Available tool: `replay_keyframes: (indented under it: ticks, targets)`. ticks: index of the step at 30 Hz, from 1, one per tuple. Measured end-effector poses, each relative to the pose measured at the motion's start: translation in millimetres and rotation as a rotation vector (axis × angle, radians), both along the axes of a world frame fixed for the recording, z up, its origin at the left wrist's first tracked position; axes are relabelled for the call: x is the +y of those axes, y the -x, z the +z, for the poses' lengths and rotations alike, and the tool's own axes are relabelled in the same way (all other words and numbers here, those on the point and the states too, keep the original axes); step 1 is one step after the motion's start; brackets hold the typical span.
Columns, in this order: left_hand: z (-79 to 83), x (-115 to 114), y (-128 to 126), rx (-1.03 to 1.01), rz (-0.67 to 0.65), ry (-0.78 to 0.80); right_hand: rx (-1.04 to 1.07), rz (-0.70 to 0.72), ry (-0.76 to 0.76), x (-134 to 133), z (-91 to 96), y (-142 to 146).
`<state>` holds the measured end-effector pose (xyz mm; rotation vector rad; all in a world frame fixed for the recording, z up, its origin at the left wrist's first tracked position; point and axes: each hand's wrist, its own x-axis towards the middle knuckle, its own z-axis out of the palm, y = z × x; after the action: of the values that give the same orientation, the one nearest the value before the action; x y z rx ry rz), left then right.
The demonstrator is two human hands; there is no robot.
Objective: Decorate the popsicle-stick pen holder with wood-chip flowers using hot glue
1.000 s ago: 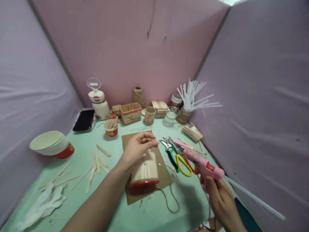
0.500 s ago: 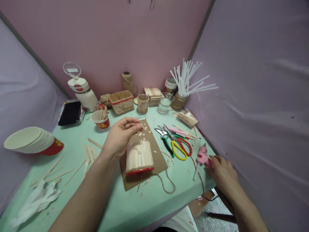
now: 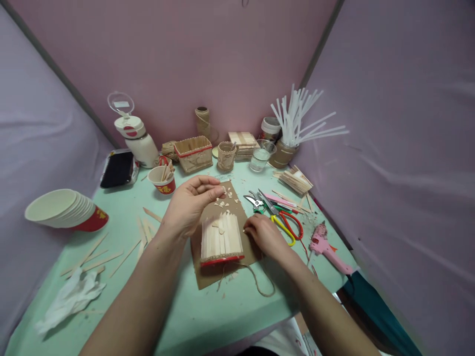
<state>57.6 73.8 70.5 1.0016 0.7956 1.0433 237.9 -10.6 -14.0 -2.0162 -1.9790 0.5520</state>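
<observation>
Your left hand (image 3: 191,203) pinches a pale chip (image 3: 224,190) just beyond the stick piece (image 3: 222,243), which lies on cardboard (image 3: 252,253); your right hand (image 3: 266,236) is curled right of it, grip unclear. Farther beyond it, a paper cup (image 3: 163,188) holds wooden sticks (image 3: 168,171), a glass (image 3: 261,150) clear liquid (image 3: 258,163), a pot (image 3: 282,155) white rods (image 3: 294,118).

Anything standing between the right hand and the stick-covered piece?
Nothing visible blocks it: a narrow strip of cardboard lies between the right hand and the stick-covered piece. One pale chip at the fingers looks too slight to matter.
</observation>
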Motion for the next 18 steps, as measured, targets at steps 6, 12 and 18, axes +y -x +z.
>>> replay_keyframes:
  ticks: [6,12,18]
  targets:
    - [-2.6,1,-2,-0.003,-0.024,0.029,0.020,0.018,0.021,-2,-7.0,1]
    - [-6.5,2,-2,0.017,-0.014,0.041,0.108,-0.011,-0.019,2,13.0,-2]
    - [-6.9,5,3,0.047,0.015,0.036,0.743,-0.138,-0.187,34,73.9,9]
